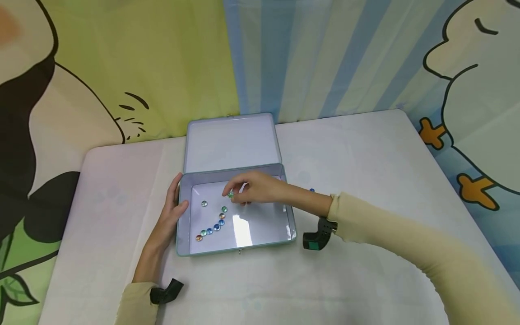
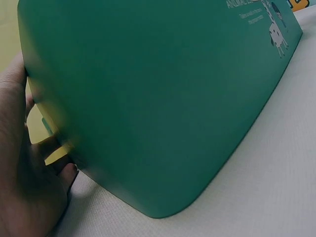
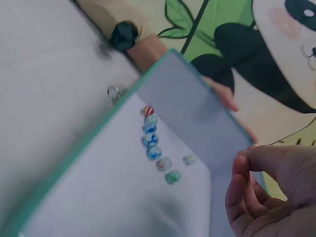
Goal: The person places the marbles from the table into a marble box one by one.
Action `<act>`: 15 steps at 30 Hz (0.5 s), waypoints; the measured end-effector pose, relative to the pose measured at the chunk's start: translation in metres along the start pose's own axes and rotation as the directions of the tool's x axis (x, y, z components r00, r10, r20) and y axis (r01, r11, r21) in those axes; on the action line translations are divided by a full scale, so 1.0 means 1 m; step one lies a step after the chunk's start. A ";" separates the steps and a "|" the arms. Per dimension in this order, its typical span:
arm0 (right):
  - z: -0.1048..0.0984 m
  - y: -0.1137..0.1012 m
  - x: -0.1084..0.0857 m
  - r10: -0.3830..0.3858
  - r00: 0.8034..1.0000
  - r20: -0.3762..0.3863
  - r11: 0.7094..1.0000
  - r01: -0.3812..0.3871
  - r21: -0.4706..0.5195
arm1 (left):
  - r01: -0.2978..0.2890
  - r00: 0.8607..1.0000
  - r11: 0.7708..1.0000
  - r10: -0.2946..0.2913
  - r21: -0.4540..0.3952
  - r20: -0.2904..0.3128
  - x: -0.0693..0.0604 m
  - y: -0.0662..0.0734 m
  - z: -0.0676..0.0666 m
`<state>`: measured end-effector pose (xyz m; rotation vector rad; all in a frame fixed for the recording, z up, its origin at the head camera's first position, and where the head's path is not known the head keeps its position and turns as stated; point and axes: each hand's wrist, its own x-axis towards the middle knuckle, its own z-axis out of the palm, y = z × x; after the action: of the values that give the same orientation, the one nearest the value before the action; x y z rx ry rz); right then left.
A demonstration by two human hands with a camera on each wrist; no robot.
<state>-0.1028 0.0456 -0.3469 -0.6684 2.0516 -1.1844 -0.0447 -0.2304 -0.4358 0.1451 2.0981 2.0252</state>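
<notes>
A shallow tin box (image 1: pixel 260 243) stands on the table, its hinged lid (image 1: pixel 231 142) raised at the back. Over the box floor my right hand (image 1: pixel 256 187) pinches a green marble (image 1: pixel 230 194) between thumb and fingertips. In the right wrist view the same hand (image 3: pixel 274 190) hides what it holds. My left hand (image 1: pixel 166 221) rests against the box's outer left wall, fingers along the side and thumb near the rim. The green underside (image 2: pixel 163 108) fills the left wrist view beside that hand (image 2: pixel 34 182). Several glass marbles (image 1: pixel 217 227) form a curved line inside; one pale marble (image 1: pixel 204 203) sits apart.
A blue marble (image 1: pixel 312 190) lies on the white-covered table (image 1: pixel 345 280) to the right of the box, beside my right forearm. A small metal clasp (image 1: pixel 239 251) sticks out at the box front. A printed cloth (image 1: pixel 162 67) hangs behind the table.
</notes>
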 end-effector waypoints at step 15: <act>0.019 0.017 0.065 0.083 0.995 0.047 0.973 -0.070 -0.221 | 0.007 1.000 1.000 -0.007 0.019 0.000 -0.002 -0.003 -0.002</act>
<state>-0.1318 -0.0031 -0.3880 -0.7103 2.1592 -0.8941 -0.0434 -0.2332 -0.4388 0.1403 2.1156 2.0015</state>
